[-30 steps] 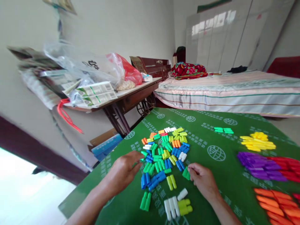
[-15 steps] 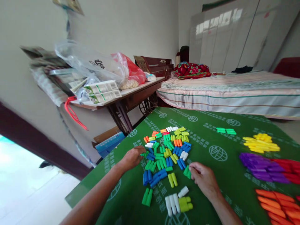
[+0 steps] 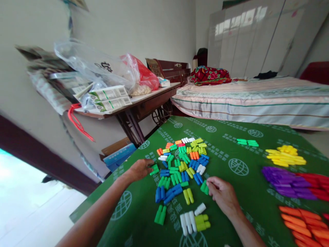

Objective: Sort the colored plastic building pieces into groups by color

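My left hand (image 3: 140,169) is over the left part of the green board, its fingers apart. Just beyond its fingertips lies a pair of green cap-like plastic pieces (image 3: 154,169); any contact is hard to make out. My right hand (image 3: 223,192) has thumb and forefinger pinched at the edge of another green pair (image 3: 205,187), which rests on the board. Between the hands spreads a cluster of short tube-shaped pieces, mostly in pairs, such as blue ones (image 3: 173,194) and lime ones (image 3: 188,196). White pieces (image 3: 188,222) lie nearer me, beside more lime ones (image 3: 202,222).
Piles of yellow (image 3: 285,156), purple (image 3: 286,183), red (image 3: 318,186) and orange pieces (image 3: 303,224) lie at the right of the green board (image 3: 221,137). A side table (image 3: 144,103) with bags and boxes stands at left; a bed (image 3: 252,99) stands behind.
My left hand has drawn back slightly to the left. The green pair at its fingertips now lies apart from the blue pieces. My right hand stays at its green pair.
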The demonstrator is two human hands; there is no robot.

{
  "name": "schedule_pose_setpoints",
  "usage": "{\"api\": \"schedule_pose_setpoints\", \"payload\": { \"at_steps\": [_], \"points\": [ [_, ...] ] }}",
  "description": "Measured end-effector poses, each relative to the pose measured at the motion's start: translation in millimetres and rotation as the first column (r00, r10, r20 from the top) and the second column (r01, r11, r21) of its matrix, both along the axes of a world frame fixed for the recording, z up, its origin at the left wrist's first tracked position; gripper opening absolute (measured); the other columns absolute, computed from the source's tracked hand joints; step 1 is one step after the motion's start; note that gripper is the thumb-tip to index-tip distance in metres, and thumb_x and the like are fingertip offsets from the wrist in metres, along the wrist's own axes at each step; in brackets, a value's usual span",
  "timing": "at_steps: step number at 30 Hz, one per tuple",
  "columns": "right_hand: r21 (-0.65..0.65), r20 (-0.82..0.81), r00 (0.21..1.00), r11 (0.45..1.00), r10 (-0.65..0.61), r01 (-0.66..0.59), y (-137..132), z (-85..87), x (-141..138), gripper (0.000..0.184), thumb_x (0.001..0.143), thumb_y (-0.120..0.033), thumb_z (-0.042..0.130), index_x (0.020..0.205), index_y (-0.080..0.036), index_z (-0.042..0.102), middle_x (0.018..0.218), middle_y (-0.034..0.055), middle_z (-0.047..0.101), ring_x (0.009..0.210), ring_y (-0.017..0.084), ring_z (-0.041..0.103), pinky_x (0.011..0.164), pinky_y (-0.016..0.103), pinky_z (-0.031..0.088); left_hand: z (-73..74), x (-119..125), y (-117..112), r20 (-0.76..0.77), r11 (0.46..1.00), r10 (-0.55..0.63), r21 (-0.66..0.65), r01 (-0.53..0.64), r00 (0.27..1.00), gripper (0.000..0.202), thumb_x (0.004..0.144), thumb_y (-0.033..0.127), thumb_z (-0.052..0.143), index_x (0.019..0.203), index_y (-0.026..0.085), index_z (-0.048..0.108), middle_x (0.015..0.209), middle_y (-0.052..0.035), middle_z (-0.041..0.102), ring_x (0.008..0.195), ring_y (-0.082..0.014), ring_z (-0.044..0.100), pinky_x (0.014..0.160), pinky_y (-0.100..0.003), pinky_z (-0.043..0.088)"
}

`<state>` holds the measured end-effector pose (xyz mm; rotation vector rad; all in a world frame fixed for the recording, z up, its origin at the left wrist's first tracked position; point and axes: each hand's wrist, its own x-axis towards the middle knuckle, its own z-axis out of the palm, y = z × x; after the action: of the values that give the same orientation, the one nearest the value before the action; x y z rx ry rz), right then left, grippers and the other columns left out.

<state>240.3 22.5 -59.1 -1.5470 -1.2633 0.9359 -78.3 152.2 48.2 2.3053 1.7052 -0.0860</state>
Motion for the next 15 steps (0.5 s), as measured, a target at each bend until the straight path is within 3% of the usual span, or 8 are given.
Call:
{"api": "schedule_pose_setpoints", "payload": {
  "at_steps": [9,15],
  "points": [
    [0.015,-0.002,1.0,1.0,-0.005,0.005,2,0.5,-2,0.031,0.08,-0.042,0.047,0.076,-0.018,0.066,0.054,-0.0007,0.057,0.048,0.013,0.05,0.046,0.022,0.038,3.0,11,-11,-0.126,0.999,-0.043,0.014,0.045,0.991,0.007,0.069,0.026,0.054,0.073,0.021,0.054,0.077,0.001,0.058,0.077,-0.0158,0.057,0.069,-0.023,0.041],
    [0.056,0.063,0.997,0.998,-0.044,0.04,7,10.8,-6,0.028,0.081,-0.036,0.045,0.076,-0.018,0.067,0.055,-0.0001,0.059,0.049,0.012,0.051,0.046,0.02,0.036,-5.9,11,-6,-0.149,0.998,-0.02,0.059,0.029,0.989,0.022,0.072,0.027,0.054,0.093,0.02,0.055,0.094,-0.0021,0.064,0.082,-0.0161,0.059,0.074,-0.023,0.041]
  ]
}}
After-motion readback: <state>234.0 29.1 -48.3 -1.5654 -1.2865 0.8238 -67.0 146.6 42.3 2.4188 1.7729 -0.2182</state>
